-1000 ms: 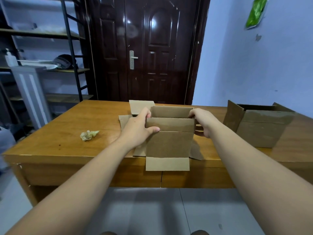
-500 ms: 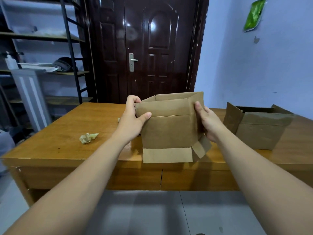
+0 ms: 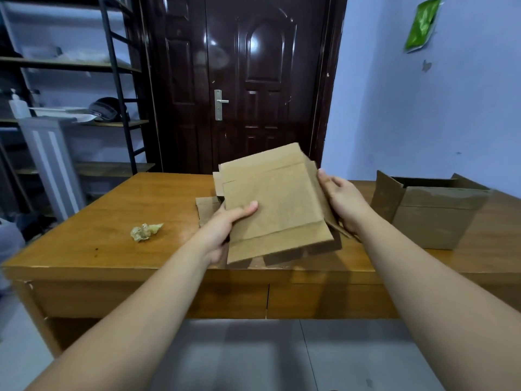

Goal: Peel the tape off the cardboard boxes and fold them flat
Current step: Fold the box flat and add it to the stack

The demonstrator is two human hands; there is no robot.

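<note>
A small brown cardboard box (image 3: 273, 204), now squashed nearly flat, is held tilted above the wooden table (image 3: 98, 244). My left hand (image 3: 225, 230) grips its lower left edge, thumb on the top face and fingers underneath. My right hand (image 3: 341, 201) holds the right edge, with its fingers behind the cardboard. Beneath the held box lies another piece of flat cardboard (image 3: 207, 210) on the table. A second, larger box (image 3: 431, 210) stands open and upright at the right, with shiny tape along its side.
A crumpled ball of peeled tape (image 3: 145, 231) lies on the table to the left. Behind the table is a dark door (image 3: 239, 80). A metal shelf rack (image 3: 70, 88) stands at the left, a blue wall at the right.
The box was lifted off the table and has gone from an open upright shape to nearly flat and tilted. My left hand shifted from its top corner to its lower left edge.
</note>
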